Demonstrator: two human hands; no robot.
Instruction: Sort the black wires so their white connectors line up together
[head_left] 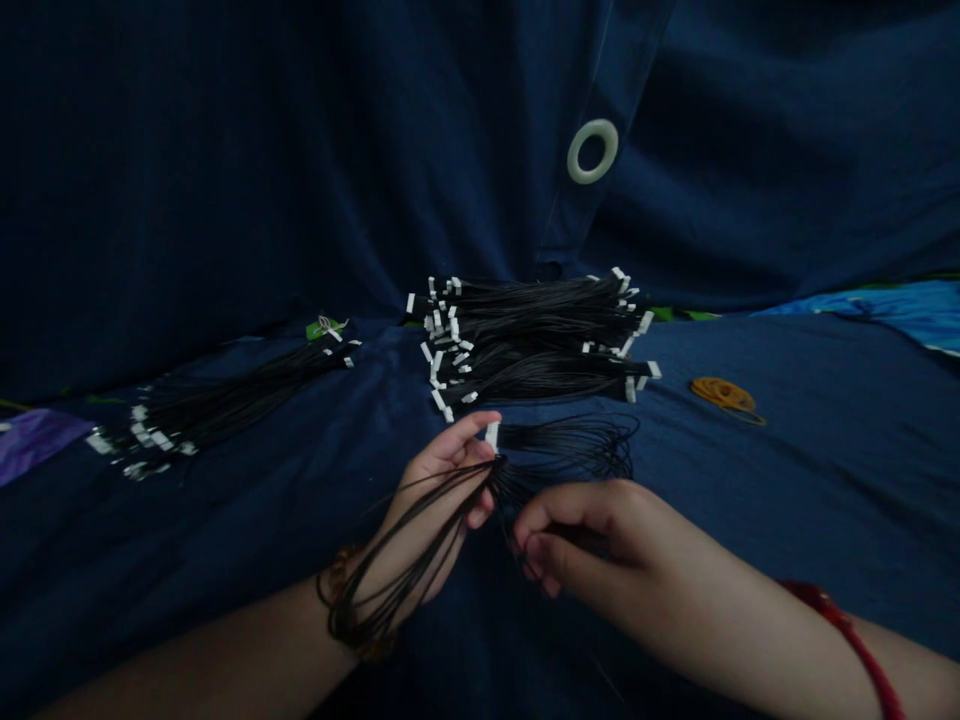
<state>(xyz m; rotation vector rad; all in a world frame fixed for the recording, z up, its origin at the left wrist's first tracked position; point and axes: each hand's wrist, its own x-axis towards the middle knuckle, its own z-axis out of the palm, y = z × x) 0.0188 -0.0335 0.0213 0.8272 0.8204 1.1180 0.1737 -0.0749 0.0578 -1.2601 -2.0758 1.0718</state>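
Between the thumb and fingers of my left hand (450, 490) is a bundle of thin black wires (409, 518) with a white connector (492, 436) at its top. Some of the wires loop back over my left wrist, and others fan out to the right. My right hand (581, 535) is just right of the bundle, thumb and fingertips pinched together at the loose wires; what exactly sits in the pinch is too dark to make out. Beyond my hands lies a large pile of black wire harnesses (536, 335) with white connectors at both ends.
A smaller bunch of black wire harnesses (240, 395) lies to the left, beside a small green piece (313, 330). Coiled orange rubber bands (724, 396) rest on the right of the dark blue cloth (832, 420). A blue curtain with a pale ring (572, 165) hangs behind.
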